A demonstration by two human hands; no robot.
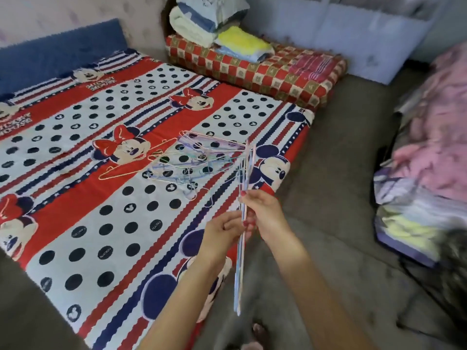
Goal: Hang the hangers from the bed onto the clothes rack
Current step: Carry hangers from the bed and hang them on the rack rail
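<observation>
Bedroom; cartoon-print bed (106, 198). Loose wire hangers (187, 160) lie tangled near its right edge. Right hand (265, 210) and left hand (225, 231) grip a gathered hanger bundle (243, 248). Light, springy, snag-prone: hold at necks.

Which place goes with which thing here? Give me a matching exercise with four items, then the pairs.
Things:
1. bundle of hangers
2. pile of hangers
3. folded towels
4. blue headboard cushion

Places:
A. stacked on the red checkered blanket
B. along the wall at the far end of the bed
C. gripped between the left hand and right hand
D. loose on the cartoon-mouse bedsheet

Pairs: 1-C, 2-D, 3-A, 4-B
</observation>
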